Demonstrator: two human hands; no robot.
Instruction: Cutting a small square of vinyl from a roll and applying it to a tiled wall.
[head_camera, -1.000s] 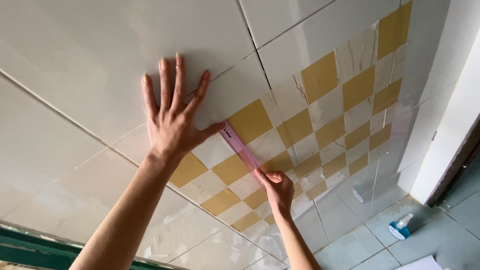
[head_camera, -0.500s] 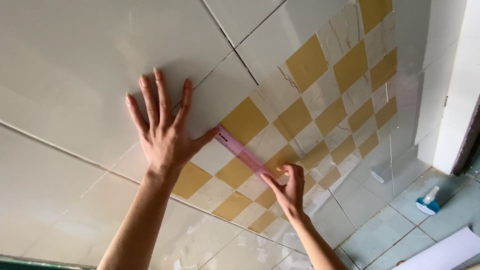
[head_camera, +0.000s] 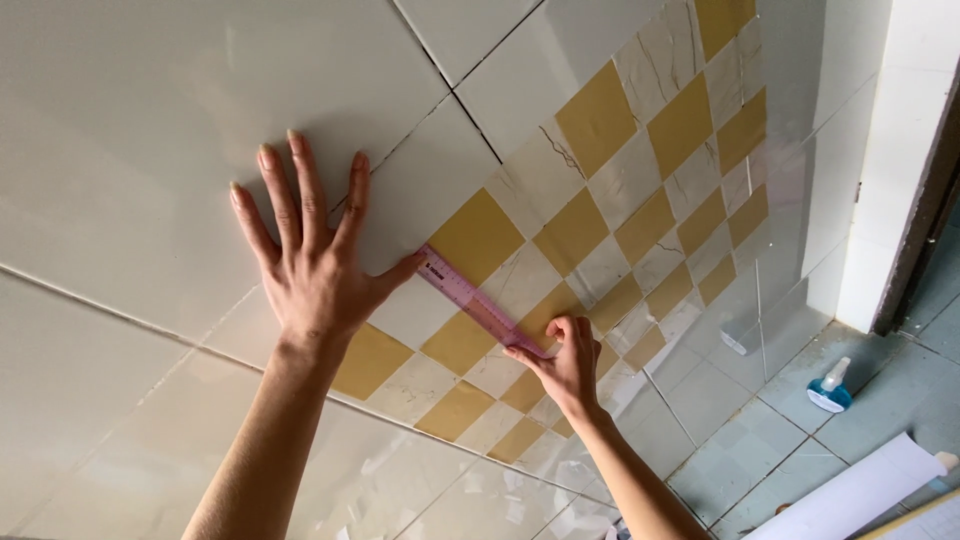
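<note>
The left hand (head_camera: 318, 262) lay flat and spread on the plain tiled wall (head_camera: 150, 120), holding nothing, thumb at the pink ruler's (head_camera: 478, 301) upper end; the right hand (head_camera: 567, 362) pinched its lower end against the yellow-and-white checkered sheet (head_camera: 600, 200), already stuck across the wall's right part, its left edge seemingly not yet finished.

L hand (head_camera: 315, 270) flat, fingers splayed; R hand (head_camera: 565, 365) pinching

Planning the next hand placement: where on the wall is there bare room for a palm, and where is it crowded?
Free: the plain white tiles above and left of the left hand, and the glossy tiles below the left forearm. Checker band up right of the ruler is also bare. Crowded: the ruler strip, left thumb at its top end, right hand pinching its lower end.
</note>
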